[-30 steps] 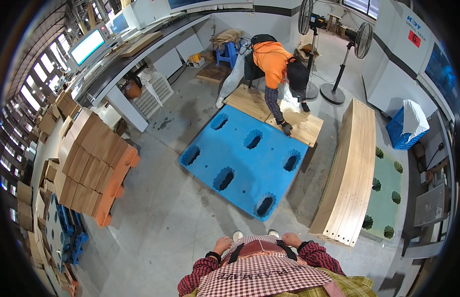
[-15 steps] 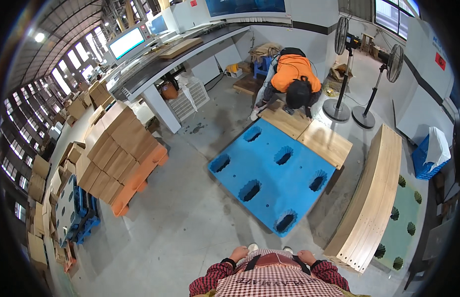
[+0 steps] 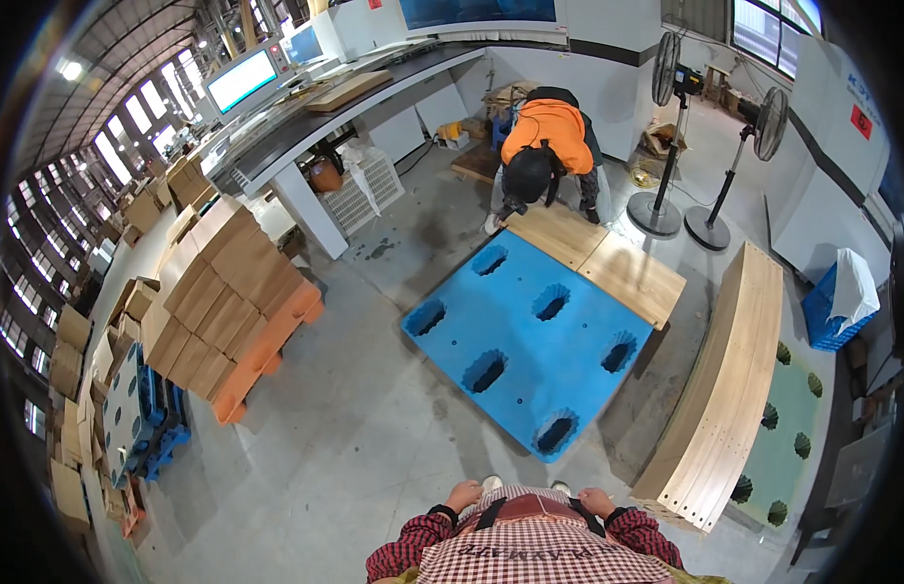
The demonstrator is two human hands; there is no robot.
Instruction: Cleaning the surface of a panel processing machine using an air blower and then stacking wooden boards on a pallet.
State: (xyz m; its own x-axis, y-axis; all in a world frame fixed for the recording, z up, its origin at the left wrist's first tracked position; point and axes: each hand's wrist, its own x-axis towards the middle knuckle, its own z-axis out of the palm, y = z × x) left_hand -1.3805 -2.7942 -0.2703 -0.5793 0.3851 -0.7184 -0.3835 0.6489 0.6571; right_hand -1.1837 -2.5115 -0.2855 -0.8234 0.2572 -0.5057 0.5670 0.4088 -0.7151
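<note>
My left hand [image 3: 463,496] and my right hand [image 3: 597,502] are low in front of me, either side of my checked apron [image 3: 530,545]. Both look loosely closed, fingers curled, with no object showing in them. Ahead of me, apart from both hands, a blue plastic pallet [image 3: 515,336] with several dark oval recesses lies on the floor. Two wood-grain boards, a left one [image 3: 554,234] and a right one [image 3: 630,278], rest side by side along its far edge. A co-worker in an orange top [image 3: 547,136] bends over the left board, hands at its far side.
To my right, a stack of long wooden boards [image 3: 710,399] lies on a green pallet [image 3: 793,428]. On the left, stacked brown boards [image 3: 223,292] stand on an orange pallet [image 3: 272,360]. Two standing fans [image 3: 656,209] [image 3: 710,224] and a workbench [image 3: 355,112] are farther back.
The co-worker's head and upper body have shifted left over the left board. My view has turned slightly; my hands keep their place beside the apron, and the boards and pallet stay put.
</note>
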